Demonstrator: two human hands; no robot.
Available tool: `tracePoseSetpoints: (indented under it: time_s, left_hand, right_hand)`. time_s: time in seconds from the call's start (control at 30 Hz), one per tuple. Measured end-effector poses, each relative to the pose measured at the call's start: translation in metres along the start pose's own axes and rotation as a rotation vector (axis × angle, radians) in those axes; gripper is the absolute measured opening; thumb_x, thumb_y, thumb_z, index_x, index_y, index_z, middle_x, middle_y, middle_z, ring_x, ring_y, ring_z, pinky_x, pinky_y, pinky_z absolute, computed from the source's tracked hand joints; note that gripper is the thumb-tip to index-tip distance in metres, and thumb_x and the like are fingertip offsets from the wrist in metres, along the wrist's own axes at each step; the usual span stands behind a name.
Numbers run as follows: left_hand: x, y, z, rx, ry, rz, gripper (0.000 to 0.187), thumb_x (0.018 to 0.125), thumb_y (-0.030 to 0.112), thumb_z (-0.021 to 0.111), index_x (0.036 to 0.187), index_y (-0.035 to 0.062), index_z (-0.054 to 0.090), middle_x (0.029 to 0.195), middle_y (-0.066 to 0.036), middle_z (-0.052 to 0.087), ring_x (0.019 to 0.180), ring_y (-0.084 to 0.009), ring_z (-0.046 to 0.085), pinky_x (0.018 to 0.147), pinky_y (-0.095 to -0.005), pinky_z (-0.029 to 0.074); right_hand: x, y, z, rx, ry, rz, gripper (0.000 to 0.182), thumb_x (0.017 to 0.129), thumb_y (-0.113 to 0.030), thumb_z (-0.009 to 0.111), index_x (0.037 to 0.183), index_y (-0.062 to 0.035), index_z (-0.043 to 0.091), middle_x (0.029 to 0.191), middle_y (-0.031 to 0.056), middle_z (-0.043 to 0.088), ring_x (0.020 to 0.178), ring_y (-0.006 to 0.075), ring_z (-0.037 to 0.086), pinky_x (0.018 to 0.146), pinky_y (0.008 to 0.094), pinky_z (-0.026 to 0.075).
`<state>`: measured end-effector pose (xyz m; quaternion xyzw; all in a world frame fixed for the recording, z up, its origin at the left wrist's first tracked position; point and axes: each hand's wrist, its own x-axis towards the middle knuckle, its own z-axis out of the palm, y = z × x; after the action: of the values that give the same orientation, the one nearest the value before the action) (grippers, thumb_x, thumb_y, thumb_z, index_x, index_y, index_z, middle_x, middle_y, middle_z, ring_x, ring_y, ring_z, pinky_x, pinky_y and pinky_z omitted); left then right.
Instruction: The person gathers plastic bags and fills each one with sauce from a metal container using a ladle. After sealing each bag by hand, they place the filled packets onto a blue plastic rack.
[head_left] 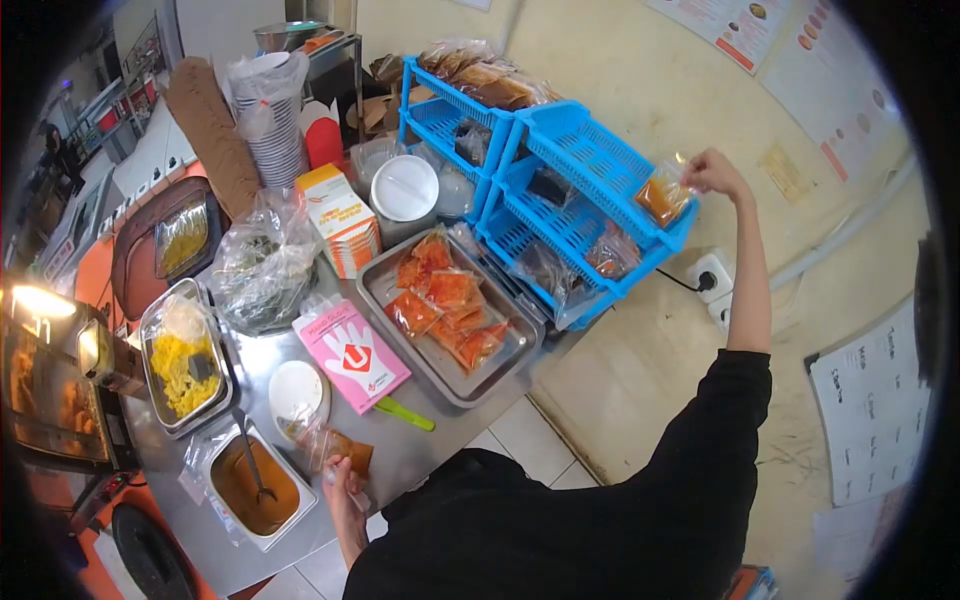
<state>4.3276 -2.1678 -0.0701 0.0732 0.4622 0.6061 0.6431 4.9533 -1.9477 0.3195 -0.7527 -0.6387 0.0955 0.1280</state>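
My right hand (716, 174) reaches up to the far right and pinches the top of a small clear bag of orange-brown sauce (661, 198). That bag hangs at the right end of the upper tier of a blue plastic rack (590, 150). Low in the view, my left hand (346, 494) is closed on another clear bag with brown sauce (349, 454), held over the steel table's front edge. Just left of it stands a steel pan of brown sauce (240, 475) with a ladle (252, 452) in it.
A steel tray (455, 385) holds several bags of red-orange food (455, 290). Nearby are a pink glove box (352, 357), a white lid (298, 398), a pan of yellow food (185, 370), stacked cups (272, 130) and a wall socket (710, 275) with a plugged cable.
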Motion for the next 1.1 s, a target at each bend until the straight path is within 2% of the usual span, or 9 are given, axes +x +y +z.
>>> tracePoseSetpoints:
  time_s: [0.23,0.33,0.4,0.47,0.6,0.7,0.87,0.93,1.1]
  left_hand:
    - [0.017,0.011,0.025,0.063,0.148,0.033,0.025,0.08,0.012,0.065,0.098,0.0114,0.049,0.07,0.002,0.05,0.044,-0.0032,0.034,0.04,-0.0192,0.025]
    - [0.021,0.012,0.019,0.09,0.138,0.016,0.026,0.079,0.014,0.065,0.099,0.0107,0.049,0.069,0.002,0.05,0.044,-0.0034,0.035,0.041,-0.0193,0.025]
    - [0.026,0.011,0.011,0.129,0.122,0.016,0.027,0.079,0.015,0.065,0.1,0.01,0.049,0.067,0.003,0.048,0.045,-0.0036,0.035,0.042,-0.0191,0.026]
    - [0.02,0.016,0.006,0.1,0.046,0.034,0.026,0.08,0.016,0.065,0.101,0.0095,0.05,0.066,0.005,0.048,0.048,-0.0032,0.037,0.043,-0.0184,0.026]
    - [0.017,0.007,-0.011,0.246,0.233,0.068,0.027,0.081,0.025,0.064,0.102,0.0149,0.05,0.078,0.004,0.05,0.059,-0.0032,0.041,0.049,-0.0189,0.03]
    - [0.008,0.0,-0.006,0.338,0.422,0.201,0.035,0.082,0.026,0.064,0.107,0.0124,0.044,0.088,0.0,0.048,0.059,-0.0067,0.04,0.05,-0.0212,0.034]
    - [-0.005,-0.007,0.002,0.435,0.572,0.347,0.044,0.081,0.023,0.066,0.116,0.006,0.047,0.097,-0.003,0.053,0.059,-0.0068,0.045,0.047,-0.0218,0.036]
    - [-0.002,-0.01,-0.008,0.421,0.569,0.36,0.046,0.079,0.021,0.067,0.118,0.0048,0.047,0.104,-0.004,0.055,0.06,-0.0074,0.048,0.046,-0.0208,0.036]
    - [0.001,-0.01,-0.024,0.392,0.531,0.388,0.033,0.079,0.015,0.068,0.107,0.0027,0.055,0.088,-0.002,0.059,0.052,-0.004,0.043,0.041,-0.0189,0.033]
  right_hand:
    - [0.011,0.047,0.025,-0.05,0.18,0.113,0.018,0.067,-0.014,0.072,0.069,0.0009,0.062,0.057,0.0069,0.058,0.053,0.0144,0.057,0.048,0.0278,0.046]
    - [0.001,0.04,0.041,-0.451,0.365,0.108,0.028,0.065,-0.013,0.072,0.089,-0.0051,0.061,0.085,0.0105,0.064,0.078,0.0247,0.062,0.064,0.0357,0.05]
    - [-0.012,0.016,0.052,-0.548,0.542,-0.013,0.037,0.067,-0.011,0.069,0.103,-0.0112,0.058,0.104,0.0101,0.059,0.1,0.0292,0.055,0.081,0.0384,0.045]
    - [-0.016,0.01,0.054,-0.777,0.752,-0.325,0.038,0.071,-0.009,0.064,0.108,-0.0116,0.056,0.108,0.0095,0.058,0.104,0.0288,0.052,0.085,0.0379,0.043]
    - [-0.046,-0.137,0.102,-0.383,0.819,-0.487,0.027,0.079,-0.01,0.06,0.107,-0.0076,0.058,0.103,0.0094,0.059,0.098,0.0259,0.054,0.083,0.0361,0.044]
    - [-0.097,-0.251,0.194,0.099,0.406,-0.702,0.019,0.081,-0.011,0.061,0.099,-0.006,0.061,0.094,0.0095,0.06,0.086,0.0229,0.057,0.077,0.0314,0.044]
    - [-0.14,-0.369,0.383,0.192,-0.343,-1.289,0.028,0.074,-0.012,0.062,0.101,-0.0071,0.058,0.098,0.0096,0.058,0.095,0.0262,0.054,0.083,0.0369,0.042]
    - [-0.152,-0.399,0.453,0.185,-0.382,-1.32,0.032,0.071,-0.012,0.063,0.102,-0.0068,0.058,0.098,0.0087,0.055,0.095,0.0259,0.051,0.08,0.037,0.043]
    - [-0.148,-0.428,0.522,0.13,-0.581,-1.553,0.035,0.058,-0.013,0.073,0.09,-0.0081,0.062,0.095,0.007,0.053,0.101,0.0268,0.046,0.077,0.0385,0.046]
